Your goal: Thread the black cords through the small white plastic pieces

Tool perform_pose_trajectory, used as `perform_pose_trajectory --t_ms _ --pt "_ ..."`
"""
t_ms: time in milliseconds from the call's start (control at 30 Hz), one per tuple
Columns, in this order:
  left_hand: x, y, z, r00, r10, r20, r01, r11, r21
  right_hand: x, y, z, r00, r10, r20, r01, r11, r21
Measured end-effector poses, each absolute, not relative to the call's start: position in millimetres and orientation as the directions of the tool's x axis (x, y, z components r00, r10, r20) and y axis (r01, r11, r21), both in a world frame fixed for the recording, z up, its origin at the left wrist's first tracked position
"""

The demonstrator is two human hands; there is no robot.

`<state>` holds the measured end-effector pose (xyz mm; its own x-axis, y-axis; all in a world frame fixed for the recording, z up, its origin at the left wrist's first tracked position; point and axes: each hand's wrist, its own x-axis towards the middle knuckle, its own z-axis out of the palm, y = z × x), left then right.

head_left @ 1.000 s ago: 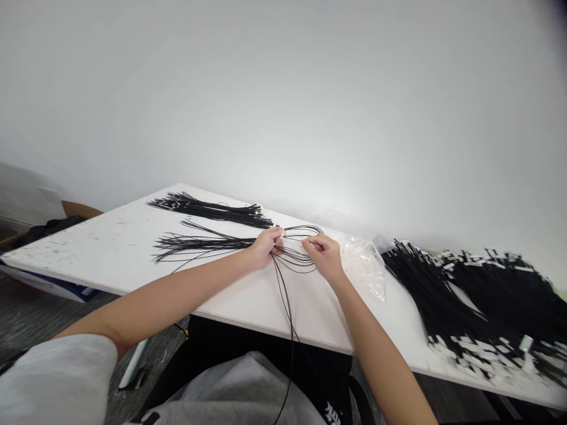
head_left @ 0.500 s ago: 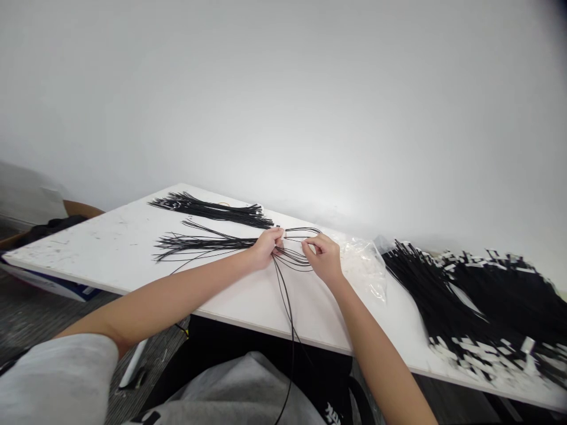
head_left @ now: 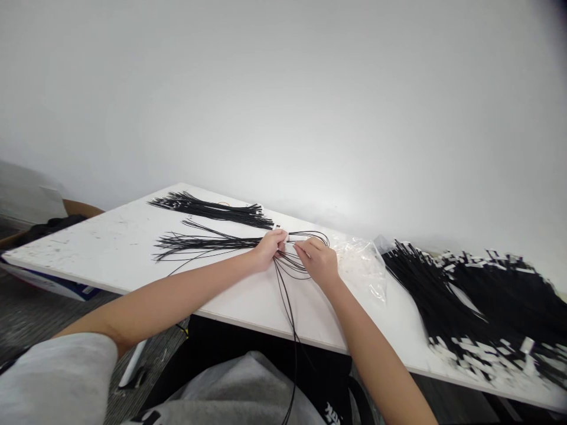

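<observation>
On the table (head_left: 248,307), both hands pinch looped ties (head_left: 305,260).

Black cable ties (head_left: 212,242) lie on a white table (head_left: 110,242), beside a black-and-white heap (head_left: 478,307).

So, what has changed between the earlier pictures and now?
The right hand slid left until its fingertips nearly meet the left hand. Both hands pinch the black strands, whose loop now bulges further right. The left hand, the far bundle on the table, the plastic bag and the big pile stayed put.
</observation>
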<state>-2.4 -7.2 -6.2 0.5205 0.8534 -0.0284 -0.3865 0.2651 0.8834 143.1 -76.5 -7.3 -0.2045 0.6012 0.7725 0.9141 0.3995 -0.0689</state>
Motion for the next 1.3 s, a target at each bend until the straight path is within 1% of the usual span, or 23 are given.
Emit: perform_pose_trajectory --t_ms 133,733,867,1000,1100,1200,1300 --pt "-3 -9 -7 0.537 0.843 -0.031 -0.380 0.274 0.883 141 -77 -9 -0.227 0.599 0.768 0.920 0.392 -0.034" --pt "-2 -12 -9 0.550 0.834 -0.043 -0.369 0.289 0.883 138 -80 -5 -0.250 0.613 0.750 0.922 0.388 -0.010" --pt "-3 -14 -1 0.546 0.832 -0.100 -0.375 0.350 0.858 138 -78 -5 -0.264 0.594 0.760 0.924 0.381 0.023" --pt "-4 -11 5 0.507 0.839 -0.200 -0.384 0.427 0.819 136 -80 1 -0.292 0.493 0.820 0.920 0.379 0.100" --pt "-5 -4 7 0.475 0.839 -0.266 -0.422 0.482 0.768 135 -84 5 -0.374 0.436 0.818 0.893 0.408 0.191" --pt "-6 1 7 0.449 0.841 -0.303 -0.461 0.509 0.727 132 -87 6 -0.509 0.463 0.726 0.827 0.496 0.264" --pt "-7 3 9 0.416 0.840 -0.348 -0.471 0.527 0.707 129 -87 4 -0.617 0.470 0.631 0.753 0.587 0.299"
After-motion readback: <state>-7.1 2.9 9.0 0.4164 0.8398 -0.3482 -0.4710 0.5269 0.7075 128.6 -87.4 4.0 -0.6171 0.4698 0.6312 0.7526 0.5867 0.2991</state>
